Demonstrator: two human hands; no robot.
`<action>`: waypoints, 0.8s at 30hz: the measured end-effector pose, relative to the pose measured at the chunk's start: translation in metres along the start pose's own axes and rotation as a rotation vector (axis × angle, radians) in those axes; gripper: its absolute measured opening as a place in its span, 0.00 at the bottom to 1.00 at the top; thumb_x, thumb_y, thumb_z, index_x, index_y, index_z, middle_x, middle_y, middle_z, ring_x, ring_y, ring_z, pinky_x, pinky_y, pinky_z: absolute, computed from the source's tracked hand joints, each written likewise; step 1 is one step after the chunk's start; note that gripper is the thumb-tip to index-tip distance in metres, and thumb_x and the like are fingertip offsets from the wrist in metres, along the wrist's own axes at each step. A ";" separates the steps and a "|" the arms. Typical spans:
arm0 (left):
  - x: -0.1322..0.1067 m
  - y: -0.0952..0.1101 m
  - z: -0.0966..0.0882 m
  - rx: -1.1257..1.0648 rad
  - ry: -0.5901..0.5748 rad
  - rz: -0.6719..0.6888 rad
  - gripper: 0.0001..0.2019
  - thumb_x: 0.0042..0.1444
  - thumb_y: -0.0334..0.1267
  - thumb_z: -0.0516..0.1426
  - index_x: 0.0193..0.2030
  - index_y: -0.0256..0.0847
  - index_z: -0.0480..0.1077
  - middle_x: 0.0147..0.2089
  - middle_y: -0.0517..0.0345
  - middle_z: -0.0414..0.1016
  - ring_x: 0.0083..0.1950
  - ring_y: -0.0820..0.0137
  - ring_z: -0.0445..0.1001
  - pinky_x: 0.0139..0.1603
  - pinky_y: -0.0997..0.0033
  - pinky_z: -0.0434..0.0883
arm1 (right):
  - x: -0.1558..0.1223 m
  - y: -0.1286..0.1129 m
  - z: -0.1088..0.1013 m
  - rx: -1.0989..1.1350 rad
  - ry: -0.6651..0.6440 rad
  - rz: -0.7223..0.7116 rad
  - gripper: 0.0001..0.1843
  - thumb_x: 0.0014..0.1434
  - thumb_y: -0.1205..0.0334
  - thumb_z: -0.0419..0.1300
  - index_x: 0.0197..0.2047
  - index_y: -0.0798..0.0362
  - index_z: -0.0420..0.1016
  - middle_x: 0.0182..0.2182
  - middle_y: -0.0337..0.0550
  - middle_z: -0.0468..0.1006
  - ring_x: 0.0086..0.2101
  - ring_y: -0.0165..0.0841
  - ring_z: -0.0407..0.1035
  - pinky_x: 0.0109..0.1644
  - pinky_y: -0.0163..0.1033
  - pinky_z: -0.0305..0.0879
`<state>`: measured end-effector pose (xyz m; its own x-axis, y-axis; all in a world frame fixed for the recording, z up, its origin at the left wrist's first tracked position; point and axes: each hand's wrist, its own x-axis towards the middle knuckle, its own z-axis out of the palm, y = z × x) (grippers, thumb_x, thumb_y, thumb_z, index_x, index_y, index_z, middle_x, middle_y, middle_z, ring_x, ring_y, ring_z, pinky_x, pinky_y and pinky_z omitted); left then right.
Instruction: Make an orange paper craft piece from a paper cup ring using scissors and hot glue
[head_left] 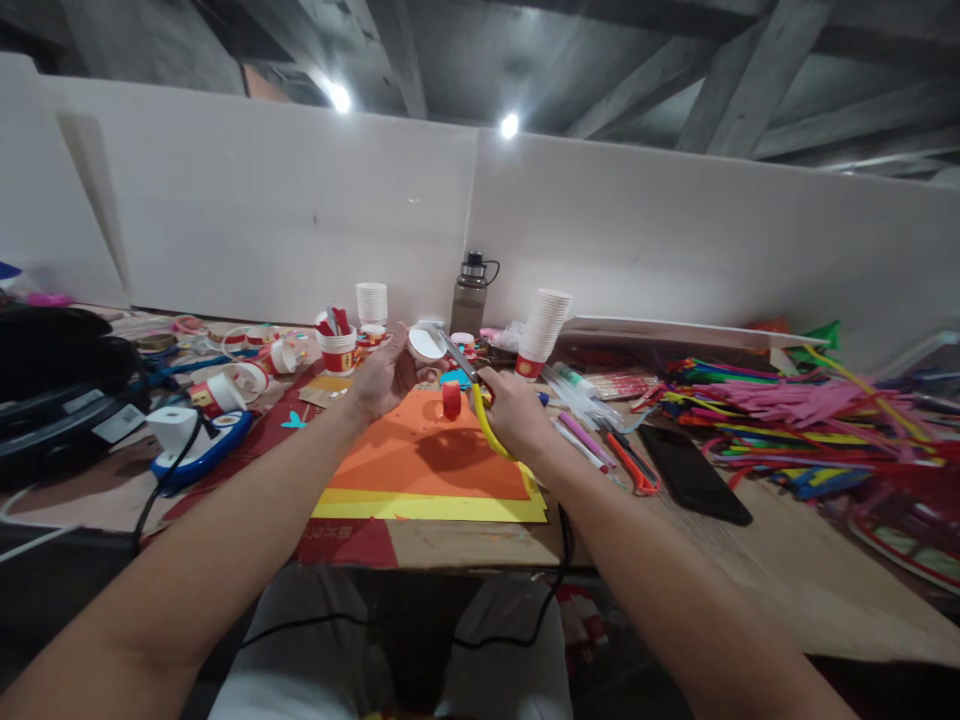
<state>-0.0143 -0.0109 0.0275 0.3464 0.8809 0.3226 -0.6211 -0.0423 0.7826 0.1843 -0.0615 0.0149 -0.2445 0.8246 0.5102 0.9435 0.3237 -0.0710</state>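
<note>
My left hand (pixel 388 375) grips a cut-down paper cup (pixel 427 345) above the table, its round white face tilted toward me. In my right hand (pixel 514 410) are scissors (pixel 460 361) with yellow handles, their blades angled up and left to the cup's edge. Whether the blades are biting into the paper, I cannot tell. A curled red piece (pixel 451 400) shows just below, between my hands. Beneath everything lies orange paper (pixel 427 470) on top of yellow paper (pixel 442 508).
Stacked paper cups (pixel 544 325) and a dark bottle (pixel 469 295) stand at the back. Pipe cleaners (pixel 810 410) are heaped right, beyond a black phone (pixel 694 475) and orange-handled scissors (pixel 636 468). Cut cups (pixel 225 390) and a blue-edged power strip (pixel 206 455) lie left.
</note>
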 end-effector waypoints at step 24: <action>0.002 0.002 -0.006 0.030 -0.020 -0.086 0.23 0.64 0.55 0.50 0.40 0.33 0.71 0.30 0.50 0.77 0.23 0.72 0.73 0.20 0.76 0.66 | -0.001 0.002 -0.001 -0.006 0.001 -0.035 0.18 0.63 0.57 0.53 0.52 0.53 0.72 0.39 0.49 0.75 0.37 0.38 0.69 0.37 0.38 0.56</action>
<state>-0.0195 -0.0066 0.0261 0.4121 0.8721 0.2639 -0.5672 0.0189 0.8234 0.1866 -0.0618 0.0151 -0.2773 0.8120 0.5136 0.9357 0.3496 -0.0476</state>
